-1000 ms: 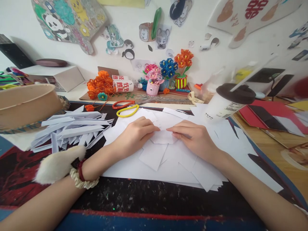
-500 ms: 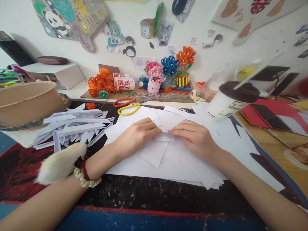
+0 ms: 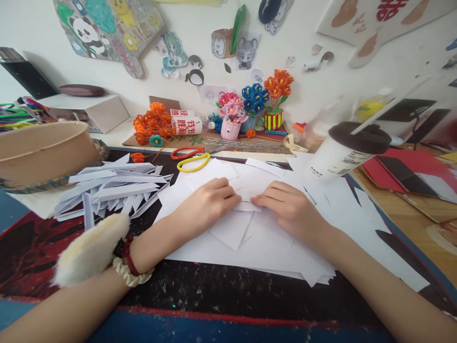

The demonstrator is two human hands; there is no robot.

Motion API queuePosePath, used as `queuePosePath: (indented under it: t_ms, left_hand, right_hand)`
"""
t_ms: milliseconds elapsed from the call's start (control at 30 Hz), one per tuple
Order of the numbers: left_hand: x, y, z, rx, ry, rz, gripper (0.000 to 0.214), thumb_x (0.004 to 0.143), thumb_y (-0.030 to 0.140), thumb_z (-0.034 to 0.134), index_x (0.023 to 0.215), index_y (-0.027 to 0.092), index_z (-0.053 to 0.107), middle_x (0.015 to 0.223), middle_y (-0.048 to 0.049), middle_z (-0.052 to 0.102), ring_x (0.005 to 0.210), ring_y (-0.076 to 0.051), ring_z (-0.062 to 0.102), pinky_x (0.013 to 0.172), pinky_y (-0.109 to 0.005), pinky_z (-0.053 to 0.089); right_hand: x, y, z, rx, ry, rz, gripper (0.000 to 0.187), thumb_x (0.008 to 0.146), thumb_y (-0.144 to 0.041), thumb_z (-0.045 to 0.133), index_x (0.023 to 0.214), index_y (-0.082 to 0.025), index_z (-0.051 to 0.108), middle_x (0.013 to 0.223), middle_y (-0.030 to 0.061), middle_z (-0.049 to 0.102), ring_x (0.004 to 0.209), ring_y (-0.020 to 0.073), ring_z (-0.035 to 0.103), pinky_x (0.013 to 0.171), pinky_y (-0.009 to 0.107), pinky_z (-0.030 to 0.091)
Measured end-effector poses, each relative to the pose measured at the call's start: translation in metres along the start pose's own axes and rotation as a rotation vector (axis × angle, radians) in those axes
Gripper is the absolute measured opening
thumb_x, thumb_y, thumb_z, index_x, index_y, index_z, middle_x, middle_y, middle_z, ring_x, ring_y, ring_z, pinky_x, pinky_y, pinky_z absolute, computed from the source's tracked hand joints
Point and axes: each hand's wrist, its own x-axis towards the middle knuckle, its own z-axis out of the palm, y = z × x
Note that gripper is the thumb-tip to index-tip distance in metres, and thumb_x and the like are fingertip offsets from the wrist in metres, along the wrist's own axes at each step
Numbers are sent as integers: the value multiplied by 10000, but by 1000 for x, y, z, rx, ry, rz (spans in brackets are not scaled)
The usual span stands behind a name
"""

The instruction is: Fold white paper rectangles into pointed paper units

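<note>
My left hand [image 3: 207, 206] and my right hand [image 3: 290, 207] rest side by side on a small piece of white paper [image 3: 247, 206] at the middle of the table. Both have their fingers curled together and pressed down on the paper's edges, fingertips nearly meeting. The piece lies on a spread of larger white sheets [image 3: 257, 243]. A furry white pompom [image 3: 88, 247] hangs from a band on my left wrist.
A pile of folded white paper strips [image 3: 114, 190] lies to the left, beside a round brown container [image 3: 43, 150]. Yellow and orange scissors [image 3: 191, 159] lie behind the sheets. A lidded cup [image 3: 346, 152] stands at right. Craft flowers in pots [image 3: 250, 112] line the wall.
Both hands have drawn slightly closer together on the small paper, and less of it shows between them. The view has shifted a little.
</note>
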Motion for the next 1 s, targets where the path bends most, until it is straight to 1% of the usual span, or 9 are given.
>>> queuePosePath:
  t_ms: [100, 200, 367, 600, 733, 800, 867, 1000]
  left_hand:
    - [0, 2, 0, 34, -9, -1, 270, 982, 143, 394, 1002, 102, 661, 835, -96, 638, 845, -213, 530, 738, -331, 484]
    - [0, 3, 0, 80, -19, 14, 266, 980, 131, 387, 1027, 87, 646, 835, -102, 631, 845, -220, 525, 735, -334, 482]
    - [1, 4, 1, 148, -82, 58, 255, 970, 108, 396, 1107, 70, 608, 841, -100, 625, 859, -231, 526, 756, -344, 474]
    - [4, 6, 2, 234, -88, 84, 215, 944, 85, 446, 1067, 63, 620, 832, -88, 629, 822, -232, 531, 711, -345, 451]
    - [3, 8, -1, 272, -109, 91, 194, 928, 81, 488, 1068, 61, 621, 850, -75, 638, 826, -230, 534, 718, -346, 424]
    - [2, 8, -3, 287, -132, 81, 195, 931, 93, 494, 1083, 69, 613, 864, -70, 642, 829, -227, 536, 723, -349, 408]
    - [1, 8, -4, 290, -146, 61, 201, 942, 114, 489, 1106, 85, 602, 866, -62, 645, 832, -224, 536, 734, -352, 392]
    - [0, 8, -4, 295, -144, 17, 219, 953, 124, 472, 1141, 104, 583, 836, -50, 651, 828, -220, 536, 747, -357, 357]
  right_hand:
    - [1, -1, 0, -3, -12, 3, 394, 956, -73, 319, 885, -157, 698, 761, 88, 651, 751, 218, 546, 644, 365, 482]
    - [1, -1, 0, 5, -16, 14, 406, 946, -50, 303, 878, -157, 689, 763, 86, 641, 761, 217, 546, 647, 358, 480]
    - [2, -2, 0, 2, -17, 9, 394, 940, -36, 314, 868, -146, 685, 762, 91, 638, 758, 219, 549, 649, 355, 473]
    - [3, -2, 3, -9, -3, 24, 375, 899, 23, 331, 849, -99, 682, 714, 87, 615, 731, 213, 524, 631, 344, 462]
    - [4, -3, -1, -19, -53, 16, 391, 883, 28, 324, 808, -96, 687, 684, 80, 597, 707, 208, 507, 621, 337, 451]
    - [4, -3, -3, -16, -73, 15, 409, 854, 51, 314, 837, -96, 695, 695, 78, 610, 711, 208, 511, 634, 337, 447]
    - [2, -2, -6, -5, -90, 20, 438, 805, 83, 319, 908, -101, 703, 727, 73, 639, 728, 208, 518, 656, 339, 443]
    - [-5, 3, -13, 3, -128, 65, 620, 650, 141, 339, 1079, -137, 690, 819, 43, 704, 759, 210, 508, 686, 345, 423]
